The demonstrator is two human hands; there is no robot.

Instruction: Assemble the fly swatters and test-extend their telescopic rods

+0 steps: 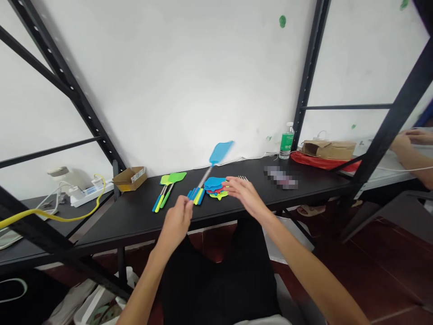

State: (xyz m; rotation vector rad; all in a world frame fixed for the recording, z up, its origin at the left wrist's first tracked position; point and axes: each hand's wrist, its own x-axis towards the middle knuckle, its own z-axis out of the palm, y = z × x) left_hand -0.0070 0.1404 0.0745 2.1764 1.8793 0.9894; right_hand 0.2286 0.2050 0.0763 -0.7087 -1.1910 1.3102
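Observation:
My left hand is closed round the handle end of a blue fly swatter. Its flat head is raised above the table and slightly blurred at the edge. My right hand has its fingers stretched out, beside a pile of loose swatter heads in blue, red and yellow-green. Several blue and yellow handles lie next to that pile, close to my left hand. Further left, a group of whole swatters with green, yellow and blue parts lies on the black table.
An opened cardboard box stands at the back left. Pale prongs show behind my right hand. A water bottle stands by the right rack post. Another person's arm is at the far right. A yellow cable crosses the left side.

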